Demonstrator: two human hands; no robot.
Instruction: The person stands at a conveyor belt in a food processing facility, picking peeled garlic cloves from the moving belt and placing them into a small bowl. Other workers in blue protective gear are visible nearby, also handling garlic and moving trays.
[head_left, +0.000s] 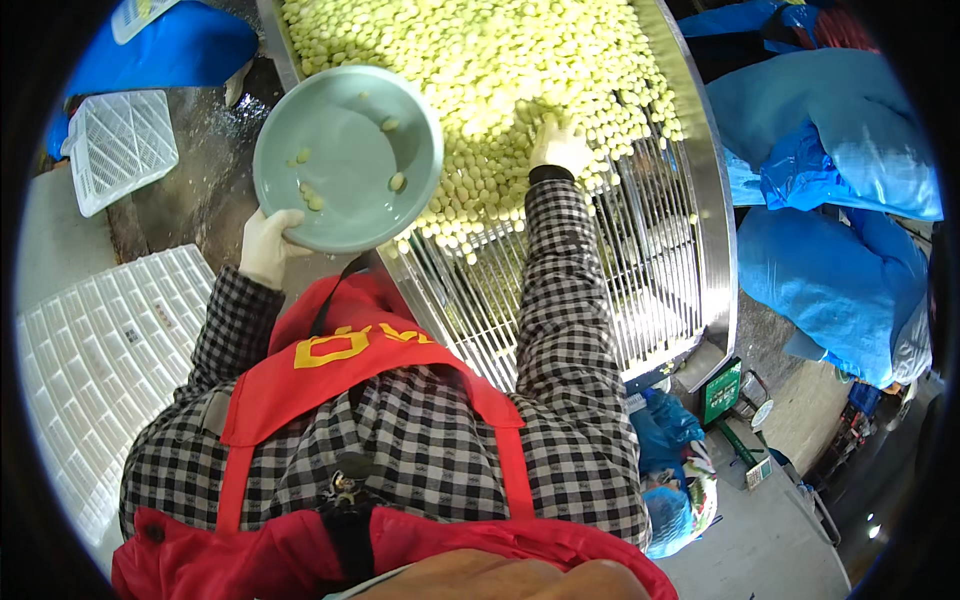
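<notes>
My left hand (268, 244), in a pale glove, grips the near rim of a pale green basin (330, 157), thumb over the edge. Several small yellow-green oval fruits or nuts (397, 181) lie in the basin. My right hand (561, 142), gloved too, reaches into a thick layer of the same yellow-green pieces (480, 82) spread over a metal slatted table (652, 247). Its fingers touch or press into the pieces; the fingertips are partly hidden, and whether they hold any cannot be told. The basin overlaps the table's left edge.
A white plastic crate (124, 150) sits on the wet floor at left, with stacked white crates (112, 360) nearer. Blue covered bundles (832, 285) line the right side. A platform scale (739, 442) and a blue plastic bag (667, 427) stand at lower right.
</notes>
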